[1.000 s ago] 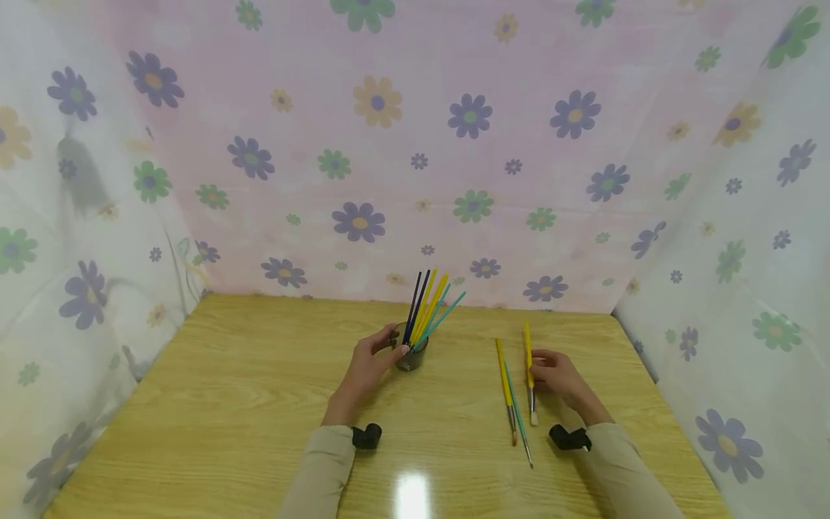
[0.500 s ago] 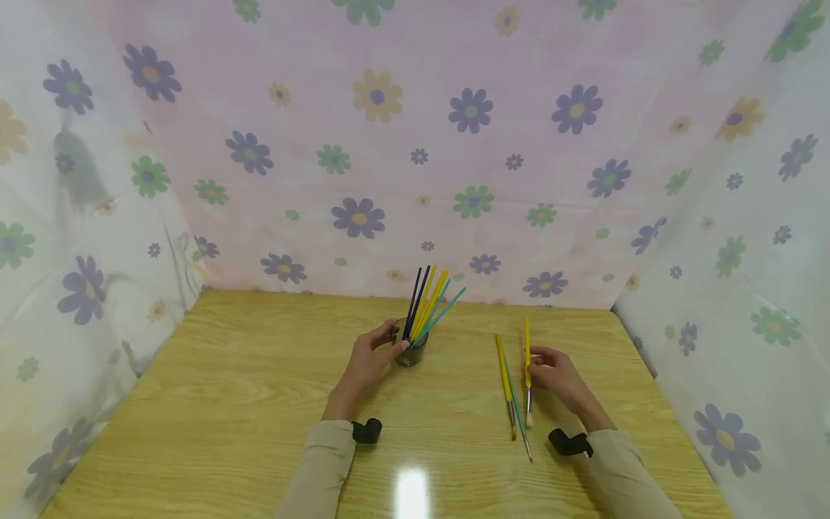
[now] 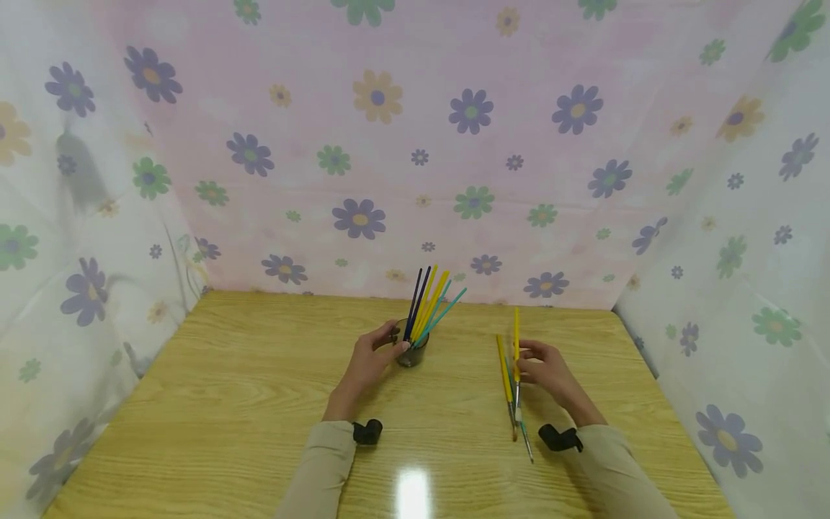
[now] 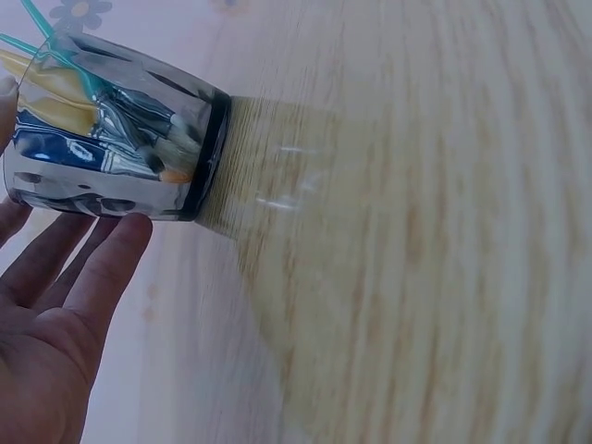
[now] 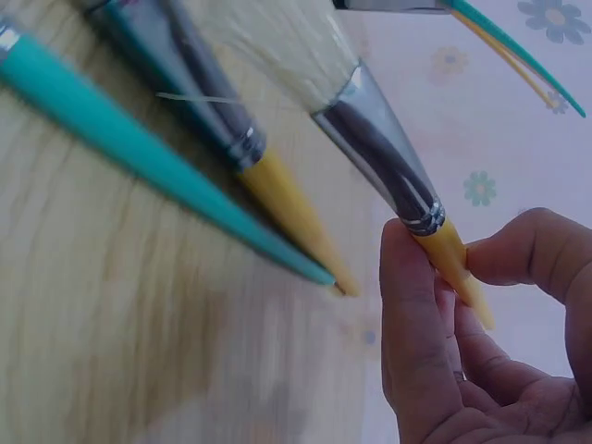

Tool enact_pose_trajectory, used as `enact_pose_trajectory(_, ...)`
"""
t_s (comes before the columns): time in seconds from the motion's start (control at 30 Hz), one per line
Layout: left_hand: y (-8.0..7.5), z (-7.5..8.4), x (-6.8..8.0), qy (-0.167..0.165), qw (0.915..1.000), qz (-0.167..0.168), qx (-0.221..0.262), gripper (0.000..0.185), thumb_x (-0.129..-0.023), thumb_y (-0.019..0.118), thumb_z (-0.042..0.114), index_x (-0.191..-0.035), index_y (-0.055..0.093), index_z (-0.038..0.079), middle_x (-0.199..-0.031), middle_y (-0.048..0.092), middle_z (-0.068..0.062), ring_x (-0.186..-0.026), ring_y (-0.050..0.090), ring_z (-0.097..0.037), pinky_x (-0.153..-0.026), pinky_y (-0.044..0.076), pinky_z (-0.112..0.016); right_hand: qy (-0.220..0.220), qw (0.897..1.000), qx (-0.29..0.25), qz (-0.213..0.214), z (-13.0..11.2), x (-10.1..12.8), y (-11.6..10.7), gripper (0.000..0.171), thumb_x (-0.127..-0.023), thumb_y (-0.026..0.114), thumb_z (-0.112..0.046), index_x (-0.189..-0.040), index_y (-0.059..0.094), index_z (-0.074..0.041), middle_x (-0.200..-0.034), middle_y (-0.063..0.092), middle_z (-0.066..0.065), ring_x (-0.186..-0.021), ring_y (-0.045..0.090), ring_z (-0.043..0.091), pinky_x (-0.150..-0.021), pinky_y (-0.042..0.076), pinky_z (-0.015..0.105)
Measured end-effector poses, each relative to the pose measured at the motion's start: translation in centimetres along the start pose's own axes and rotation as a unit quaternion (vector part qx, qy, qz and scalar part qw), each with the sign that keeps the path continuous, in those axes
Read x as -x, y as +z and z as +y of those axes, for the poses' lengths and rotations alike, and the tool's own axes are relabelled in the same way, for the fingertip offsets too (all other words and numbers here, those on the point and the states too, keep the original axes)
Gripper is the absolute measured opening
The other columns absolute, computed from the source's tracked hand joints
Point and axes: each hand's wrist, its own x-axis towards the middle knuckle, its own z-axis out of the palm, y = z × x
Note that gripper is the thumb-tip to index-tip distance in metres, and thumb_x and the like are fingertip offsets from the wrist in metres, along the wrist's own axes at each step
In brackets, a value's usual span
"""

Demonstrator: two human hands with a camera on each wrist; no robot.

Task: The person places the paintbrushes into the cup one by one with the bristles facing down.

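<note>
My left hand [image 3: 363, 371] holds a clear dark-tinted glass [image 3: 410, 357] near the middle of the table, fingers on its side and thumb by the rim. Several paintbrushes [image 3: 428, 306] with dark blue, yellow and teal handles stand in it, bristles down, as the left wrist view shows through the glass wall [image 4: 215, 153]. Between thumb and fingers, my right hand [image 3: 551, 375] pinches a yellow-handled paintbrush [image 3: 516, 335] with pale, wide bristles [image 5: 287, 46] pointing towards me. Beside it lie another yellow paintbrush [image 3: 503, 375] and a teal paintbrush [image 3: 527, 440], partly covered by the held one.
All of this is on a wood-grain table [image 3: 227, 404]. A flower-print cloth [image 3: 415, 180] hangs along its back and both sides. Each wrist wears a black camera mount, one on the left [image 3: 368, 432] and one on the right [image 3: 560, 438].
My right hand has moved left with the yellow paintbrush, from beside the two lying brushes to over the teal one. The left hand and the glass stay in place.
</note>
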Motion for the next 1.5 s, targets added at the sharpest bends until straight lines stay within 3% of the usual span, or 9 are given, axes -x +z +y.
enact_pose_trajectory(0.2, -0.1, 0.0, 0.1, 0.004, 1.0000, -0.001, -0.001, 0.063, -0.097, 0.072, 0.016, -0.152, 0.045, -0.001, -0.145, 0.055, -0.024, -0.132, 0.055, -0.041, -0.107, 0.047, -0.055, -0.017, 0.999, -0.019, 0.020, -0.7, -0.5, 1.2, 0.052, -0.099, 0.055, 0.001, -0.146, 0.039, 0.016, -0.117, 0.054, 0.026, -0.084, 0.067, 0.012, -0.077, 0.062, 0.029)
enact_pose_trajectory(0.4, -0.1, 0.0, 0.1, 0.005, 0.9999, 0.001, -0.009, 0.062, -0.097, 0.071, 0.016, -0.151, 0.046, -0.001, -0.144, 0.056, -0.023, -0.132, 0.055, -0.041, -0.106, 0.048, -0.054, -0.059, 0.994, -0.074, 0.051, -1.2, -1.2, 3.2, 0.046, -0.100, 0.055, 0.003, -0.145, 0.044, 0.011, -0.118, 0.054, 0.027, -0.087, 0.071, 0.015, -0.076, 0.062, 0.029)
enact_pose_trajectory(0.63, -0.1, 0.0, 0.1, -0.004, 0.9999, 0.005, -0.009, 0.062, -0.097, 0.072, 0.016, -0.151, 0.047, 0.002, -0.144, 0.058, -0.021, -0.133, 0.055, -0.040, -0.105, 0.049, -0.055, -0.133, 0.973, -0.167, 0.088, -3.5, -2.3, 6.6, 0.038, -0.099, 0.053, 0.010, -0.137, 0.049, 0.007, -0.109, 0.058, 0.011, -0.084, 0.072, 0.010, -0.075, 0.063, 0.029)
enact_pose_trajectory(0.9, -0.1, 0.3, 0.2, 0.005, 1.0000, 0.000, -0.005, 0.062, -0.098, 0.071, 0.015, -0.152, 0.046, 0.000, -0.145, 0.055, -0.025, -0.132, 0.054, -0.041, -0.106, 0.049, -0.055, -0.220, 0.942, -0.228, 0.110, -5.5, -3.8, 9.9, 0.039, -0.100, 0.054, 0.010, -0.138, 0.049, 0.004, -0.110, 0.056, 0.011, -0.089, 0.070, 0.016, -0.079, 0.062, 0.029)
enact_pose_trajectory(1.07, 0.0, 0.1, 0.1, 0.012, 0.9999, -0.001, 0.007, 0.062, -0.097, 0.072, 0.016, -0.151, 0.046, -0.002, -0.144, 0.056, -0.026, -0.132, 0.055, -0.042, -0.105, 0.050, -0.053, -0.229, 0.936, -0.239, 0.118, -6.4, -4.7, 11.5, 0.038, -0.100, 0.054, 0.008, -0.137, 0.048, 0.003, -0.113, 0.055, 0.013, -0.092, 0.069, 0.019, -0.080, 0.062, 0.029)
enact_pose_trajectory(1.23, 0.1, -0.1, 0.1, 0.008, 1.0000, 0.003, 0.000, 0.062, -0.097, 0.072, 0.017, -0.151, 0.047, -0.001, -0.143, 0.057, -0.024, -0.131, 0.056, -0.041, -0.104, 0.050, -0.052, -0.231, 0.933, -0.249, 0.121, -6.8, -5.3, 12.6, 0.033, -0.100, 0.053, 0.009, -0.133, 0.050, 0.002, -0.117, 0.051, 0.027, -0.089, 0.067, 0.014, -0.079, 0.062, 0.029)
enact_pose_trajectory(1.4, 0.0, -0.2, 0.1, 0.007, 1.0000, 0.000, -0.006, 0.063, -0.097, 0.072, 0.019, -0.151, 0.047, 0.001, -0.143, 0.058, -0.022, -0.131, 0.056, -0.038, -0.104, 0.051, -0.052, -0.234, 0.932, -0.248, 0.126, -6.7, -5.6, 13.4, 0.034, -0.099, 0.053, 0.009, -0.132, 0.051, -0.001, -0.114, 0.052, 0.023, -0.089, 0.067, 0.016, -0.078, 0.062, 0.029)
enact_pose_trajectory(1.5, -0.1, -0.2, 0.1, 0.008, 0.9999, -0.001, -0.007, 0.063, -0.097, 0.072, 0.019, -0.151, 0.047, 0.001, -0.143, 0.058, -0.022, -0.131, 0.056, -0.038, -0.104, 0.051, -0.052, -0.238, 0.931, -0.247, 0.125, -6.6, -5.7, 13.7, 0.035, -0.099, 0.053, 0.008, -0.133, 0.050, 0.000, -0.117, 0.050, 0.030, -0.090, 0.067, 0.017, -0.078, 0.062, 0.029)
